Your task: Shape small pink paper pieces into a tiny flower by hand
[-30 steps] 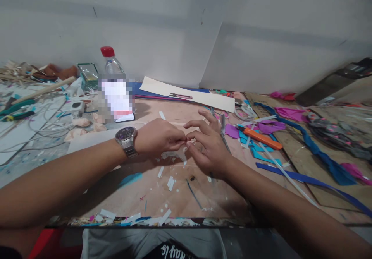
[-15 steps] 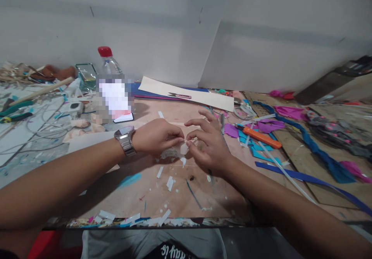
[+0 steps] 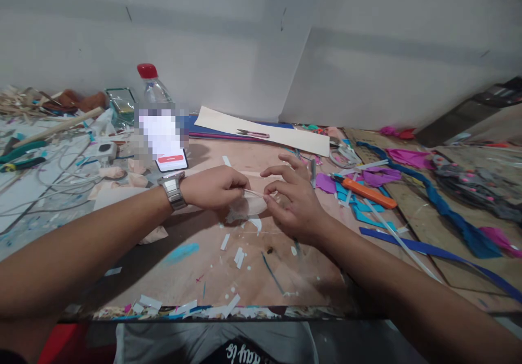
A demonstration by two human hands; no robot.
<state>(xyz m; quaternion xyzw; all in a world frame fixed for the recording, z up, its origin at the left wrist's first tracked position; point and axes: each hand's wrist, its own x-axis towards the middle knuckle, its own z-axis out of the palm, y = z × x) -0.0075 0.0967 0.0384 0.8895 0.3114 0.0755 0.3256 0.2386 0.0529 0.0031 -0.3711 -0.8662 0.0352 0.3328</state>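
Observation:
A thin pale strip (image 3: 255, 192) is stretched between my two hands above the wooden board. My left hand (image 3: 216, 186), with a metal watch (image 3: 173, 190) on its wrist, pinches one end between thumb and forefinger. The other end sits in a thumb-and-finger pinch of my right hand (image 3: 292, 201), whose remaining fingers are raised and spread. Just below the strip is a whitish, see-through piece (image 3: 248, 207); I cannot tell whether it is joined to the strip. Small white paper bits (image 3: 238, 257) lie nearer me.
A phone (image 3: 171, 160) leans against a red-capped bottle (image 3: 155, 89). Thread snips (image 3: 253, 134) rest on a cream strip (image 3: 293, 136) at the back. Right of my hands lie an orange cutter (image 3: 367, 191) and blue fabric (image 3: 438, 203). Green-handled pliers (image 3: 24, 154) and cables are at left.
My left hand has shifted left, away from the right hand, so the pale strip now shows taut between them. My right hand has hardly moved.

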